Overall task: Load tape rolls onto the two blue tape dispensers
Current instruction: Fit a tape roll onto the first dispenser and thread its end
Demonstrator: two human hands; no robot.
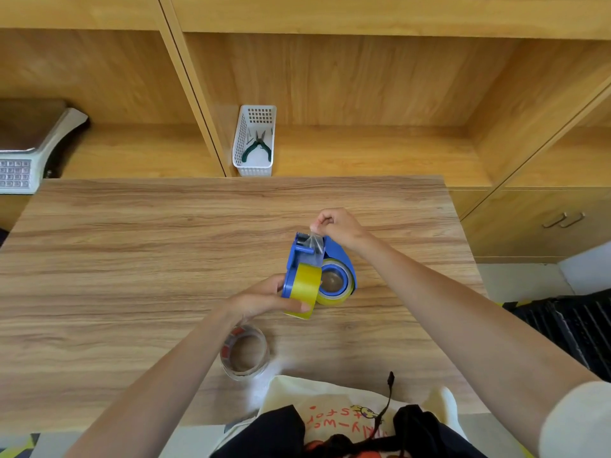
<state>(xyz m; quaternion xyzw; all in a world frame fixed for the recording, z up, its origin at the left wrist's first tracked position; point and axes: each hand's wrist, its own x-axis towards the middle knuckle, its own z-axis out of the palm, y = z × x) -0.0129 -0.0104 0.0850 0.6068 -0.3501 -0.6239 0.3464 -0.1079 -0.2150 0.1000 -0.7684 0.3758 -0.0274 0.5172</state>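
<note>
Left hand (264,300) grips blue tape dispenser (294,269) with yellow roll (305,285); right hand (337,226) fingers pinch clear tape end (314,242).

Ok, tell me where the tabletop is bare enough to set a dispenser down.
Bare: the whole left half of the table, and the far strip toward the white basket. Crowded: the middle, where both hands work the blue dispensers, and the near edge around the clear tape roll and cloth bag.

Two blue dispensers (299,256) hold yellow tape rolls (305,285).
</note>
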